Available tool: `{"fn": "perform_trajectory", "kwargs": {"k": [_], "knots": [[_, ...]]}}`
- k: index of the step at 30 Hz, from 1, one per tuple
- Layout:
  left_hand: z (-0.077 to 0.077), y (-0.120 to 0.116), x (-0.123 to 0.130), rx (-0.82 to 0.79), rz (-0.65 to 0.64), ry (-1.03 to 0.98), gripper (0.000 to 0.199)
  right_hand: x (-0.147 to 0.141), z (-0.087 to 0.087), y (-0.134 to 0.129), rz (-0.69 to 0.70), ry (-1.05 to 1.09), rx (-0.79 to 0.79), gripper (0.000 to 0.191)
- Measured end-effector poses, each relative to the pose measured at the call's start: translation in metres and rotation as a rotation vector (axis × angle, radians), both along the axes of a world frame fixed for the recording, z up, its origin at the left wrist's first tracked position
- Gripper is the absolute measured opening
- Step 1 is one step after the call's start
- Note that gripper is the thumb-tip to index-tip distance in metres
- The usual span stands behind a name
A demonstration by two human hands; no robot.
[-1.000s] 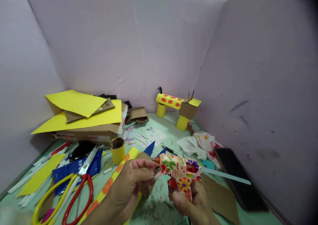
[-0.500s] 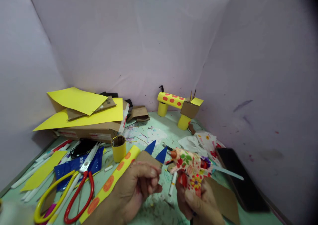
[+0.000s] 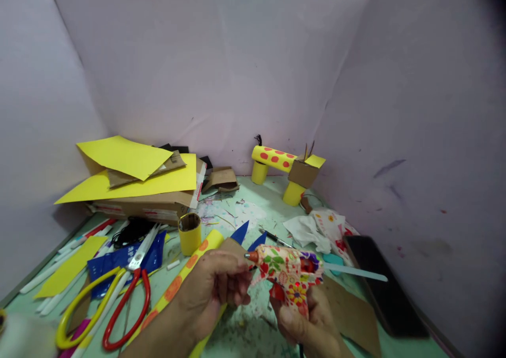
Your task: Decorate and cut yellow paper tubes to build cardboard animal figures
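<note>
My right hand [image 3: 310, 323] is wrapped round the handle of a flower-patterned hot glue gun [image 3: 286, 265], its nozzle pointing left. A pale glue stick [image 3: 358, 271] sticks out of its back. Close to the nozzle, my left hand [image 3: 211, 292] has its fingers curled in a pinch; what they hold, if anything, is hidden. Behind and under that hand lies a yellow strip with orange spots [image 3: 173, 290], partly covered. A brown cardboard piece [image 3: 232, 246] and blue pointed pieces [image 3: 240, 232] show just beyond the fingers.
Red-and-yellow-handled scissors [image 3: 136, 261] lie at left among markers and a blue packet [image 3: 106, 268]. A yellow tube [image 3: 190, 236] stands mid-table. Yellow sheets [image 3: 126, 155] top a box. At the back stands a spotted yellow figure [image 3: 274, 158]. A phone [image 3: 383, 289] lies right.
The glue gun has moved left in my right hand, bringing its nozzle close to my left fingers. My left hand has shifted slightly left and stays curled.
</note>
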State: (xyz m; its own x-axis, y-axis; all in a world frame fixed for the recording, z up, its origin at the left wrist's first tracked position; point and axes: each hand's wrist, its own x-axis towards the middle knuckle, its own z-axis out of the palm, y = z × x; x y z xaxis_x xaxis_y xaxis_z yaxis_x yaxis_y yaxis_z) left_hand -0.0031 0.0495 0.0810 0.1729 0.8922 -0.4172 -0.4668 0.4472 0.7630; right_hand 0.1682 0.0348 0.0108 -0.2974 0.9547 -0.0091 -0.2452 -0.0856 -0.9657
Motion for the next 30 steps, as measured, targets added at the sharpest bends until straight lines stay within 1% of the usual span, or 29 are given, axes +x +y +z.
{"fn": "perform_trajectory", "kwargs": {"k": [3,5,9,13,16,20,22,24,26,28,30], "knots": [[0.000,0.003,-0.004,0.042,-0.035,0.068,0.015,0.000,0.001,-0.001,0.000,-0.062,0.009,0.039],[-0.001,0.004,-0.007,0.070,-0.064,0.125,0.017,-0.001,0.005,-0.001,-0.017,-0.109,0.043,0.040],[-0.006,0.008,-0.007,0.112,-0.094,0.197,0.023,-0.004,0.011,-0.003,-0.095,-0.184,0.095,0.042],[-0.011,0.010,-0.005,0.130,-0.092,0.224,0.023,-0.006,0.015,-0.004,-0.183,-0.232,0.113,0.039],[-0.011,0.009,-0.003,0.152,-0.092,0.226,0.025,-0.006,0.013,-0.005,-0.223,-0.217,0.106,0.038],[-0.006,0.007,0.000,0.156,-0.111,0.232,0.025,-0.005,0.004,-0.007,-0.274,-0.249,0.067,0.040],[-0.002,0.006,0.002,0.176,-0.089,0.311,0.020,-0.005,0.000,-0.009,-0.330,-0.274,0.049,0.039],[0.003,0.005,0.002,0.224,-0.039,0.428,0.014,-0.005,-0.003,-0.009,-0.369,-0.249,0.023,0.038],[0.007,0.003,0.001,0.295,0.023,0.535,0.011,-0.006,-0.004,-0.007,-0.353,-0.186,0.011,0.038],[0.011,0.001,-0.001,0.380,0.064,0.604,0.012,-0.007,-0.003,-0.006,-0.298,-0.125,0.037,0.037],[0.014,0.000,-0.002,0.455,0.053,0.631,0.013,-0.008,-0.001,-0.005,-0.241,-0.072,0.060,0.037]]}}
